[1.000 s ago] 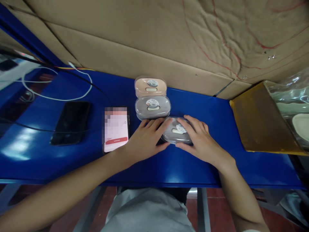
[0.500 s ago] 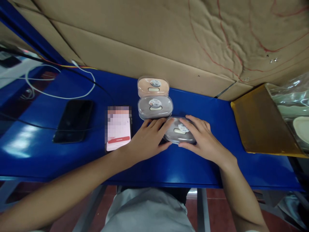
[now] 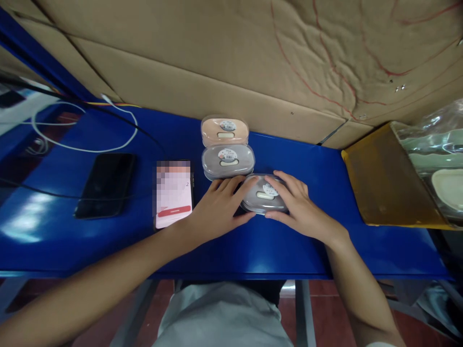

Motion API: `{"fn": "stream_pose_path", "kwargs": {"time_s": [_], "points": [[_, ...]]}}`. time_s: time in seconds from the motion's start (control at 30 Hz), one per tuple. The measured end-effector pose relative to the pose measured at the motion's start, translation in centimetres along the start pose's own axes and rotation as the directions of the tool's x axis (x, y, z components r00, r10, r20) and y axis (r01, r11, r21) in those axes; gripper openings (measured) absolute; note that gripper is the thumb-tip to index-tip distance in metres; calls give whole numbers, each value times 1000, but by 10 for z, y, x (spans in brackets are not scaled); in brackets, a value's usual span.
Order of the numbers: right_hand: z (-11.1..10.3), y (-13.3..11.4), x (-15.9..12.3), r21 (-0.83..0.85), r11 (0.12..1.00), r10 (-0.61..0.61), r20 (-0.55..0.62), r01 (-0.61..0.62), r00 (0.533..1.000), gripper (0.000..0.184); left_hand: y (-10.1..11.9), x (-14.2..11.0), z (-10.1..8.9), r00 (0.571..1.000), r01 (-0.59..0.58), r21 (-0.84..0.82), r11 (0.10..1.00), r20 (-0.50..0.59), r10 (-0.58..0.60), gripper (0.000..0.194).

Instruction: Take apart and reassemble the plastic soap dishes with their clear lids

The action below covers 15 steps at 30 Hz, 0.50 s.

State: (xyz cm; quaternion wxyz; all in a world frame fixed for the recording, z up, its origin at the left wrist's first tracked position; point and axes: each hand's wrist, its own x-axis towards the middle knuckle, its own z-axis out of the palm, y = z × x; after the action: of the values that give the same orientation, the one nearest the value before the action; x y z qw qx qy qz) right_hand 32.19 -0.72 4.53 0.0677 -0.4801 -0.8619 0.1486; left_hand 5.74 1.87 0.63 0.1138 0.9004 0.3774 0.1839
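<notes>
A grey oval soap box (image 3: 266, 196) with a clear lid and a round label lies on the blue table, held between my two hands. My left hand (image 3: 223, 205) grips its left end, index finger on the lid and thumb at the near edge. Around the right end curls my right hand (image 3: 298, 205), fingertips on the lid and far rim, thumb along the near side. Just behind sits another grey soap box (image 3: 237, 155), close to the fingers of my left hand. Farther back is a peach soap box (image 3: 213, 129) of the same shape.
Left of my hands lies a phone (image 3: 177, 193) with a lit, partly blurred screen. Beyond it are a dark phone (image 3: 104, 185) and a looped white cable (image 3: 85, 146). A cardboard box (image 3: 372, 183) with plastic-wrapped items stands at right. Cardboard (image 3: 202, 82) lines the back.
The whole view has shifted slightly. The number on the lit phone screen has gone from 1 to 2. Both hands keep their hold on the near grey soap box.
</notes>
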Motion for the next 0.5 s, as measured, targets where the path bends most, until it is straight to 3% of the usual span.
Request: {"fn": "stream_pose_path", "kwargs": {"time_s": [0.5], "points": [[-3,3,-4,8,1000,-1,29,1,1000,82,-1,0,2,999,-7,-20,1000,-53,6,78]]}}
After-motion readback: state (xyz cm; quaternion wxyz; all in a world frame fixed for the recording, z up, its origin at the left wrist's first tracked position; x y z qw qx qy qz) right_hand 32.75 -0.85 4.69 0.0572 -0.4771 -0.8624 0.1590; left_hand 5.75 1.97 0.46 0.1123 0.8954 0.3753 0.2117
